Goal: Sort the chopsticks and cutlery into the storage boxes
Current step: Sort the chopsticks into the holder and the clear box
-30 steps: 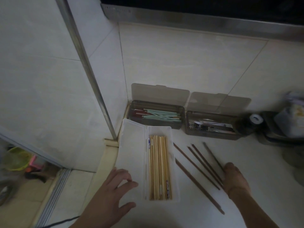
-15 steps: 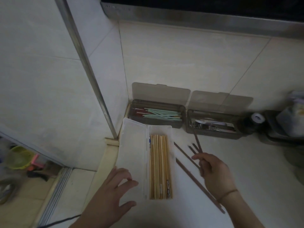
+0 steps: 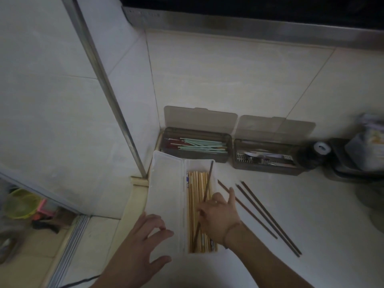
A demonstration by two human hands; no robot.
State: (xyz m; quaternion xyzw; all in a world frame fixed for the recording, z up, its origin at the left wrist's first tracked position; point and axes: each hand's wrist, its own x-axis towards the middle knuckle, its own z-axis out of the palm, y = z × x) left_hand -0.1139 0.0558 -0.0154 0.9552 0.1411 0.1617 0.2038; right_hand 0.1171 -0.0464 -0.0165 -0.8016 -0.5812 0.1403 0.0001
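A white storage box (image 3: 214, 169) lies open on the counter with several light wooden chopsticks (image 3: 197, 196) inside. My right hand (image 3: 218, 215) is over that box and pinches one dark brown chopstick (image 3: 208, 183), which slants across the light ones. My left hand (image 3: 145, 240) rests with spread fingers on the box's open lid (image 3: 166, 188). Three more dark chopsticks (image 3: 268, 217) lie loose on the counter to the right. At the wall stand two open grey boxes: one with green and red chopsticks (image 3: 197, 145), one with metal cutlery (image 3: 266, 157).
A metal post (image 3: 108, 90) runs down the wall corner left of the boxes. A dark round container (image 3: 313, 154) and a tray with bags (image 3: 365, 154) stand at the right. The counter edge drops to the floor on the left.
My right hand picked one dark chopstick off the counter and carried it left, over the white box. My left hand has stayed on the lid.
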